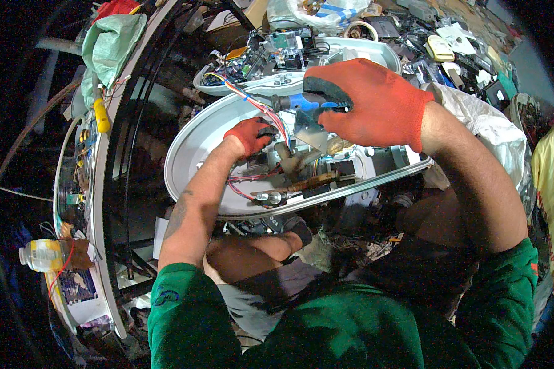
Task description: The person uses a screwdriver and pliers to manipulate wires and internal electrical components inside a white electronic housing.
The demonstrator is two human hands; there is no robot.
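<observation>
**Two gloved hands at work inside an opened white appliance**

We see, in the centre of the frame, a round white appliance housing [194, 144] lying open, its inner parts laid bare. Our right hand [369, 101], in a red glove with dark fingertips, sits in the upper middle of the frame and is closed around the blue and black handle of a screwdriver [295, 103]; the handle points toward the left of the frame, and we cannot tell where its tip lands. Just below that hand a small bent metal bracket [311, 132] stands among the inner parts.

Our left hand [249, 135], also in a red glove, lies left of centre, its fingers curled down into the housing beside a bundle of red, blue and white wires [252, 101]. We cannot tell whether it grips anything or only presses there. Lower in the opening, brownish metal tubes [308, 182] run across toward the right of the frame.

Above the housing, at the top centre, a second white shell holds a green circuit board [283, 43]. At the left of the frame a yellow-handled tool [100, 115] rests on a curved rim, and in the lower left a plastic bottle [43, 254] lies on its side. The upper right is strewn with mixed electronic scrap [455, 43].
</observation>
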